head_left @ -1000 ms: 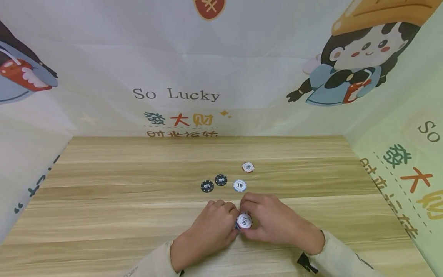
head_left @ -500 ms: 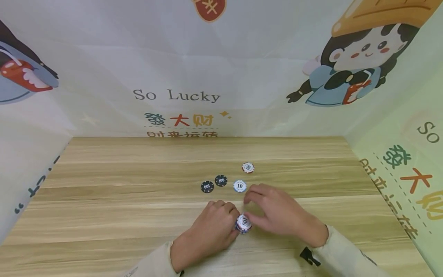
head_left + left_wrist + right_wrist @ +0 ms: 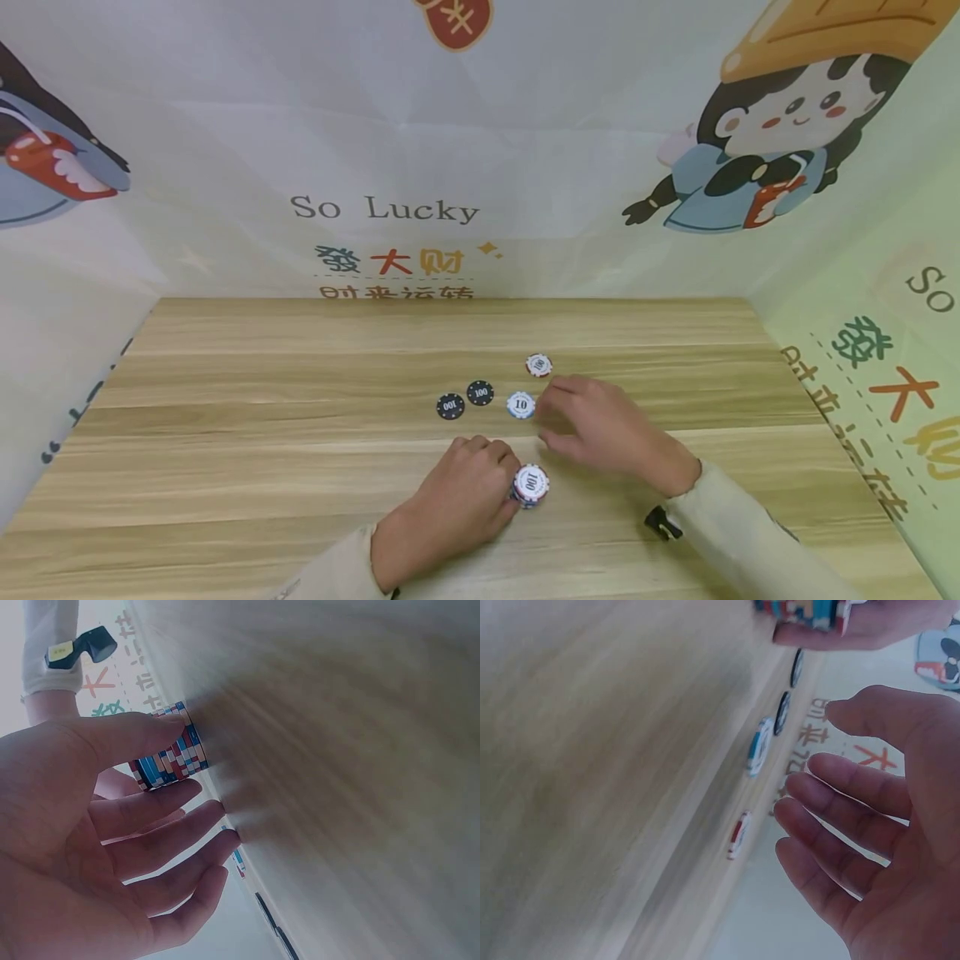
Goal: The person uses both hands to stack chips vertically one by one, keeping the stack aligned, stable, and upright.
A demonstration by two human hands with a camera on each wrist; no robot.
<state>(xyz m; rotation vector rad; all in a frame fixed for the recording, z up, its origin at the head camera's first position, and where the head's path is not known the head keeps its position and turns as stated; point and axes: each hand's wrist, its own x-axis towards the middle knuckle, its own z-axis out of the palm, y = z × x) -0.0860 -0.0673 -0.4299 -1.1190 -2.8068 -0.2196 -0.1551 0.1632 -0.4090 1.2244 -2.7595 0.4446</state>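
Note:
A stack of poker chips (image 3: 531, 483), topped by a white one with red edge marks and "100", stands on the table. My left hand (image 3: 457, 492) grips its side; in the left wrist view the thumb (image 3: 142, 739) and index finger lie against the stack's blue, red and white edges (image 3: 176, 757). Beyond the stack, my right hand (image 3: 600, 425) is held with fingers apart and nothing between them, its fingertips beside a light-blue-edged "10" chip (image 3: 521, 405). That same blue chip (image 3: 760, 747) lies flat in front of the right fingers in the right wrist view.
Two black "100" chips, one left (image 3: 450, 406) and one right (image 3: 480, 392), lie flat left of the blue chip. A red-edged white chip (image 3: 538, 365) lies farther back. The wooden table (image 3: 225, 467) ends at printed cloth walls (image 3: 570, 208) behind and at both sides.
My right hand has let go of the chip stack and moved away from me to the blue "10" chip. The left hand has stayed at the stack.

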